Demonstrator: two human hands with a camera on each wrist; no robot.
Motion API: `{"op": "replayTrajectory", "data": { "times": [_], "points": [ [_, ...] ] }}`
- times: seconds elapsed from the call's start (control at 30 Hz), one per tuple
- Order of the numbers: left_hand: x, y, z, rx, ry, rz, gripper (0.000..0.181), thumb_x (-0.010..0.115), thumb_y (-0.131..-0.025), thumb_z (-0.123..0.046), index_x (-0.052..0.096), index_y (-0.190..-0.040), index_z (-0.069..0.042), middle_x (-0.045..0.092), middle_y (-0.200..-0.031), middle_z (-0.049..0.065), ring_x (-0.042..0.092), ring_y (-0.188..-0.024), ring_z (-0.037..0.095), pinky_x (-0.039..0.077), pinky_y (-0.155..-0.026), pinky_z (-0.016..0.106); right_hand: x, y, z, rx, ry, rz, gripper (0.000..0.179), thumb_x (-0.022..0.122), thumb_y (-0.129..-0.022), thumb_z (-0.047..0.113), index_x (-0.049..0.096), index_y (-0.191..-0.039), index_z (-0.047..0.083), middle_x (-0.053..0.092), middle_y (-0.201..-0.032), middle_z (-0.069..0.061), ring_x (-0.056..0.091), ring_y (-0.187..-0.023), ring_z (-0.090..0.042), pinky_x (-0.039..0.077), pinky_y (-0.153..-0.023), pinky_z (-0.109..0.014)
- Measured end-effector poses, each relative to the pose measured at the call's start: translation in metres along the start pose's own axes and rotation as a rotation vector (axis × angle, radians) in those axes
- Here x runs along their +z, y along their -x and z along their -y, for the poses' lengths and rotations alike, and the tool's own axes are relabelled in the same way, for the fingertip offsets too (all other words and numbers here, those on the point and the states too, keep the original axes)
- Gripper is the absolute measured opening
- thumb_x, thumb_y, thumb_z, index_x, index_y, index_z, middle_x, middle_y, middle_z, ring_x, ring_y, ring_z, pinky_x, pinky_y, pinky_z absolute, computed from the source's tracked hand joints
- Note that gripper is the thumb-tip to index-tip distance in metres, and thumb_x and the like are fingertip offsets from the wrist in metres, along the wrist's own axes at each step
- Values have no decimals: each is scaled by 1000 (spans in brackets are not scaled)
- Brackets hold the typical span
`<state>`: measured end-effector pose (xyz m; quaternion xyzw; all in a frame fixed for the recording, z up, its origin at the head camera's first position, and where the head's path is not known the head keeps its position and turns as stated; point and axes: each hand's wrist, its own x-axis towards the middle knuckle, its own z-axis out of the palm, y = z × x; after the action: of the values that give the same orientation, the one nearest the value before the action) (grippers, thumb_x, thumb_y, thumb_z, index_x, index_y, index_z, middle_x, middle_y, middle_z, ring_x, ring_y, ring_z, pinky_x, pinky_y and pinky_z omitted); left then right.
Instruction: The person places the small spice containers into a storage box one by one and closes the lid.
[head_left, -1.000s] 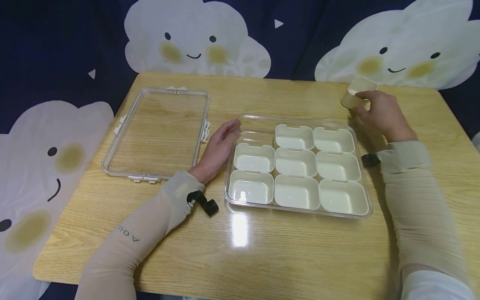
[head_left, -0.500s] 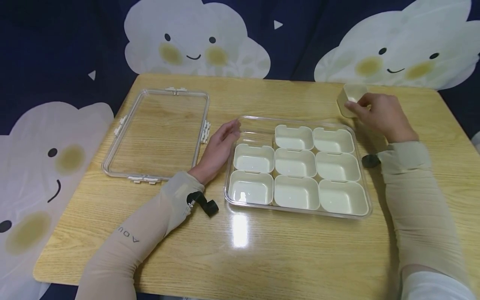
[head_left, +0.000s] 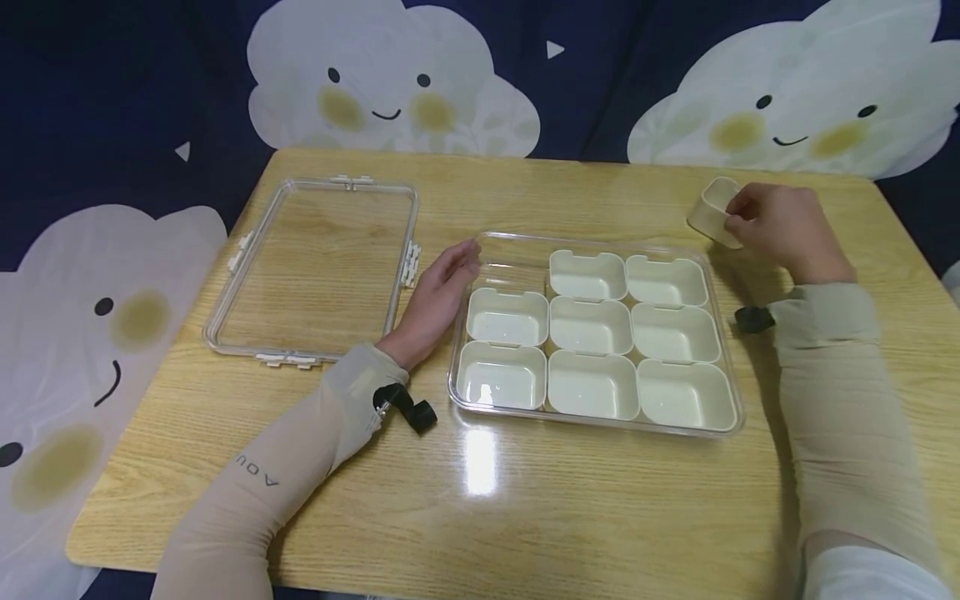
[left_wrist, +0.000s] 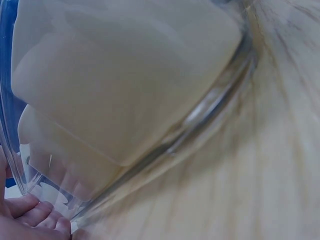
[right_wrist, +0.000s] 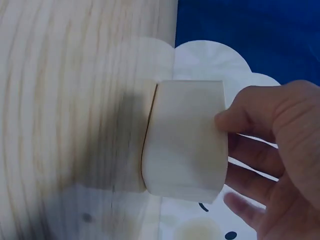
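My right hand [head_left: 787, 229] pinches a small cream cup [head_left: 708, 215] at the table's far right. In the right wrist view the thumb [right_wrist: 232, 120] presses the cup's outer wall near the rim. The other fingers lie on the rim's far side, partly hidden. The cup's base is at or just over the table; I cannot tell which. My left hand [head_left: 435, 300] rests against the left wall of a clear box [head_left: 600, 423], its fingers relaxed along the side. Inside the box several matching cream cups [head_left: 592, 383] stand in rows, and its back-left spot [head_left: 513, 273] holds no cup.
A clear lid frame [head_left: 213, 321] with white clips lies on the wooden table [head_left: 562, 508], left of the box. Dark blue cloth [head_left: 585, 83] printed with white clouds hangs behind the table.
The cup in my right hand has turned and tilted about, and that hand has shifted slightly right and towards me. My left hand and the box stay put.
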<state>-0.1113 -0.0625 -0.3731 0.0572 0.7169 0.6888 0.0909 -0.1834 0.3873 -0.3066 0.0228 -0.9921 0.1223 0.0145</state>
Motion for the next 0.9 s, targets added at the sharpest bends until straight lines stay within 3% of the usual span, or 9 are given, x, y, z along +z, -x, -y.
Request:
{"op": "replayTrajectory", "data": {
  "times": [0.23,0.4,0.67,0.9],
  "points": [
    [-1,1,0,1,1,-5,54,50,-107,-27,40,-158,-11,43,-165,4,40,-154,19,32,-131,33,-1,0,-4,27,-15,55,27,61,-97,17,66,-113,-5,69,-110,-32,62,-92,-40,44,-66,-35],
    [-1,2,0,1,-4,-14,53,50,-107,-27,41,-158,-12,43,-165,4,41,-153,19,33,-130,33,1,-2,1,-43,-16,51,30,59,-98,20,66,-115,-3,71,-108,-32,65,-90,-40,45,-66,-34],
    [0,1,1,2,-8,-16,53,50,-107,-26,41,-157,-12,44,-165,4,42,-153,20,33,-130,33,6,-3,7,-178,58,8,28,55,-98,11,67,-119,-5,73,-108,-32,68,-91,-44,51,-72,-48],
    [0,0,-1,-6,-11,-12,53,51,-107,-27,42,-157,-14,44,-165,4,41,-153,20,33,-130,34,4,1,11,-206,89,-5,26,59,-96,8,69,-117,-4,74,-108,-31,69,-92,-44,53,-76,-54]
  ]
}}
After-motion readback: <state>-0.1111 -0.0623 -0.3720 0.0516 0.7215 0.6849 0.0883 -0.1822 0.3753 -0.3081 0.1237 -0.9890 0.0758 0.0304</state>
